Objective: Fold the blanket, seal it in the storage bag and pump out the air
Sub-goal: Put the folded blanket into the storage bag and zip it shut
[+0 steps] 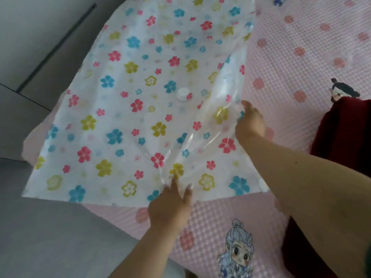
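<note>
Item: bag, clear plastic printed with coloured flowers, lying spread and flat across a pink bed, its left part overhanging the bed edge above the grey floor. We note a round white valve near its middle.

Left hand: at the bag's near edge, fingers stretched out on the plastic, nothing clasped.

Right hand: at the bag's right edge, fingers curled over the plastic; a raised crease runs between the two hands.

Blanket: dark red, bundled on the bed, right of the right forearm, apart from the bag.

Bed cover: cartoon figures printed near and at right.
</note>
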Tool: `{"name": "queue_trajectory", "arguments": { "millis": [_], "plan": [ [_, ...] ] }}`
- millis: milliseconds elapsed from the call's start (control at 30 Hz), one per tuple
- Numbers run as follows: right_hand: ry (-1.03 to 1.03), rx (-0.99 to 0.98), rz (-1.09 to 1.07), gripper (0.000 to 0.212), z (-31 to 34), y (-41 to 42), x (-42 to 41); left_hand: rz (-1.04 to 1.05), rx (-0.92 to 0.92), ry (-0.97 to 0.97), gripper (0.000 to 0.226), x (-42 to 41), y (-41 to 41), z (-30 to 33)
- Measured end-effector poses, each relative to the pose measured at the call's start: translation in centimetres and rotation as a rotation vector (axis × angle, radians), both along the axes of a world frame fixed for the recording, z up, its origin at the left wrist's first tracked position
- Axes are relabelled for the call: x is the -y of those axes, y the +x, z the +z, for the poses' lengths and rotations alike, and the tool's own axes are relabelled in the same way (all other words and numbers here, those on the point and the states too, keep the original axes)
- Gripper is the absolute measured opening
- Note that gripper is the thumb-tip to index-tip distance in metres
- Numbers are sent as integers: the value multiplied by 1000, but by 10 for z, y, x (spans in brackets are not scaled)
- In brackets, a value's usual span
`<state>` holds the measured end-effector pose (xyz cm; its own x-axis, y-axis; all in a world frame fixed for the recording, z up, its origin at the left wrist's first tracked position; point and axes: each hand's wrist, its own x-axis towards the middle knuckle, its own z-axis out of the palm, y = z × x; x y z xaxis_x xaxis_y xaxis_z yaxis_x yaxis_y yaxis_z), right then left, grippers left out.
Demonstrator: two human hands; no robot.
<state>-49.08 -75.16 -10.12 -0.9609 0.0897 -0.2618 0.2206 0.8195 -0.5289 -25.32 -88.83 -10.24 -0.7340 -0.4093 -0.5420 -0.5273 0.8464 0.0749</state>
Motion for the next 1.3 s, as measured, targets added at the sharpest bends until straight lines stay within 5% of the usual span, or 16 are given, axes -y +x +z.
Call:
{"name": "queue_trajectory", "arguments": {
  "millis": [100, 167, 333, 600, 733, 867, 1000, 1200, 1300],
  "plan": [
    [216, -234, -155, 65, 21, 2, 5, -64, -264, -54, 55, 20, -31, 13],
    [182, -312, -11, 63, 23, 35, 28, -120, -334, -158, 57, 52, -55, 7],
    [378, 124, 578, 71, -42, 142, 58, -259, -84, -199, 67, 128, -74, -36],
    [574, -153, 949, 70, -76, 57, 40, 83, -268, -208, 73, 80, -23, -78],
    [671, -198, 1118, 69, -69, 1, 41, 342, -221, -115, 77, 32, -41, -72],
    [652, -86, 957, 66, -43, -15, 54, 223, -290, 36, 84, 8, -52, -62],
    [497, -165, 921, 68, -49, 60, 51, -26, -510, -112, 71, 32, -33, -65],
    [473, -78, 954, 65, -65, 67, 29, -95, -238, -95, 79, 30, -44, -69],
    [238, -91, 679, 61, -43, 70, 12, -224, -170, 42, 90, 12, -54, -51]
  ]
}}
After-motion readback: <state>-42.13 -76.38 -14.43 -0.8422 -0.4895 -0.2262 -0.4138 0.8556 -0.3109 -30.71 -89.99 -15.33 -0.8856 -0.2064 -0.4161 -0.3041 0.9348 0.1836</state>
